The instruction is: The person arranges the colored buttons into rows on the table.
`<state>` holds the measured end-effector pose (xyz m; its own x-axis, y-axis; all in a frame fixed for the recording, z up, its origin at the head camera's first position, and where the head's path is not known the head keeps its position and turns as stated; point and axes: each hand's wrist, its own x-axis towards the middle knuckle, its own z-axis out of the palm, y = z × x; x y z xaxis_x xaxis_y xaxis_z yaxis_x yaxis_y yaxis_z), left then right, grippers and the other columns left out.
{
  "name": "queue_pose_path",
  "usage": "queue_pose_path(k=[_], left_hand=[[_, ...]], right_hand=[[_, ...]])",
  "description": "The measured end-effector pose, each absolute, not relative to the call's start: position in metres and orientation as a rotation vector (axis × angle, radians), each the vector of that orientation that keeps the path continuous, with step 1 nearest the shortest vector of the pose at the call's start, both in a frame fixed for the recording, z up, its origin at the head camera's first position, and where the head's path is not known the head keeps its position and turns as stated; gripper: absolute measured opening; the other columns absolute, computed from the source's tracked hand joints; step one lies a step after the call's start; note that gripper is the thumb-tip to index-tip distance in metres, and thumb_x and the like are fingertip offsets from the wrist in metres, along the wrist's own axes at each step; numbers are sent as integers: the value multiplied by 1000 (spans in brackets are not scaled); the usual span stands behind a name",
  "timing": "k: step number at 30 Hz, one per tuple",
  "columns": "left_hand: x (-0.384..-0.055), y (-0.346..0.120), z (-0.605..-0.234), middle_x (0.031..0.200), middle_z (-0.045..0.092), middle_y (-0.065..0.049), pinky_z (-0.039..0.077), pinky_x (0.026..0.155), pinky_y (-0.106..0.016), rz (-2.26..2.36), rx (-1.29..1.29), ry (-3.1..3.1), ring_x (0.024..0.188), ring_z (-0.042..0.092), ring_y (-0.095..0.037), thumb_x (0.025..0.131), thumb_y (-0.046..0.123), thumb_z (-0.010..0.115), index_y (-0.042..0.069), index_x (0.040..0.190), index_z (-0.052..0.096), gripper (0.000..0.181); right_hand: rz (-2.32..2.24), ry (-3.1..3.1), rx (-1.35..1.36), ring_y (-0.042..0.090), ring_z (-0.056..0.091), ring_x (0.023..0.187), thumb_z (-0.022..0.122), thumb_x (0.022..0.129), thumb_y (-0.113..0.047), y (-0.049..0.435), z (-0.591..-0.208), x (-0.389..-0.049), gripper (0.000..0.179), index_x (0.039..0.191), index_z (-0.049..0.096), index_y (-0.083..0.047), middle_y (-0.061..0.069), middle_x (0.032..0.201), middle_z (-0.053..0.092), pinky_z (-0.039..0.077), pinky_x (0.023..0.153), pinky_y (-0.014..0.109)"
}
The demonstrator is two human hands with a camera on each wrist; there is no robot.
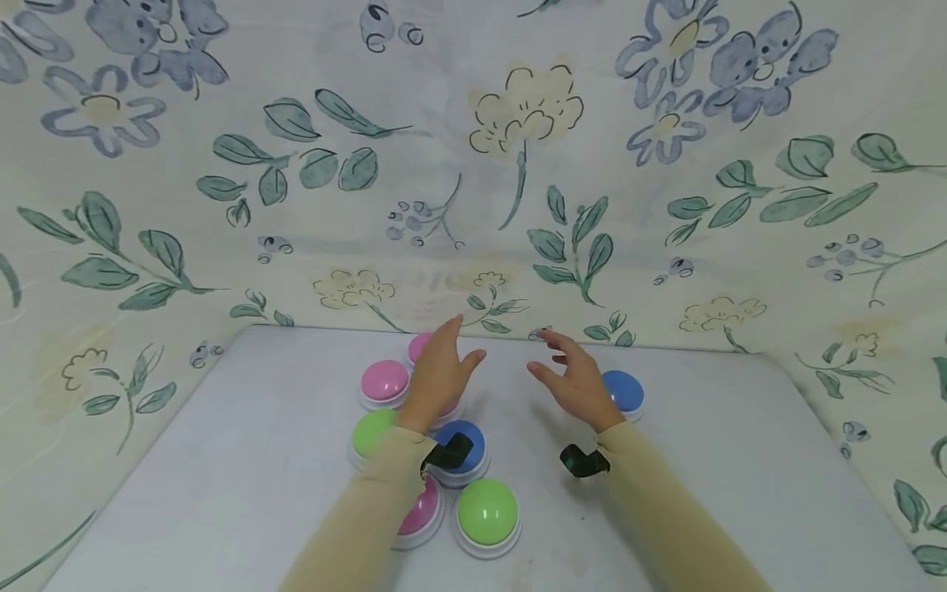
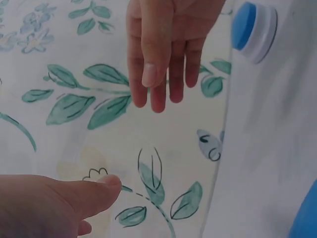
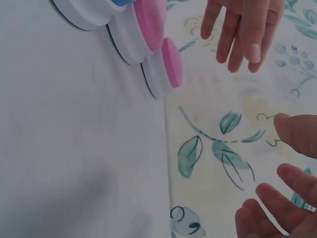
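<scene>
Near left grip (image 1: 438, 380): pink button (image 1: 385, 380); near right grip (image 1: 580, 386): blue button (image 1: 627, 390); both spread

We wear long, plain, pale-yellow sleeves, our left sleeve (image 1: 358, 522) matching our right sleeve (image 1: 666, 510). At the cuffs we carry small black devices: a left wrist device (image 1: 451, 450) and a right wrist device (image 1: 584, 462), rounded at the corners.
</scene>
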<state>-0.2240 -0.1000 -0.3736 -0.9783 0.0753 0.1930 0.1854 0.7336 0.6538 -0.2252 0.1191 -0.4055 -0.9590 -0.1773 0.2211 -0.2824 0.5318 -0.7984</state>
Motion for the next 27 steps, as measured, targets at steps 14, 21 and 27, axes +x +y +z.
queue_pose_path(k=[14,21,27], left_hand=[[-240,-144,-378,152,41,-28,29,119,-52,-925,-223,-2895,141,37,-44,97,18,66,-9,150,36,66],[-245,-163,-385,152,41,-27,28,118,-54,-982,-193,-2892,142,35,-44,99,19,63,-7,151,35,65],[-253,-176,-390,152,40,-29,27,118,-55,-923,-182,-2933,142,34,-46,100,20,61,-8,151,35,64]], right_hand=[[1458,-2714,430,36,51,132,68,97,-25,83,-405,-247,57,148,48,-9,15,148,51,45,108,49],[1644,-2679,378,28,51,131,69,97,-23,64,-409,-255,55,146,51,-8,10,146,52,46,109,42],[1726,-2686,361,28,51,132,69,97,-24,51,-408,-260,56,147,50,-10,9,147,52,46,108,42]])
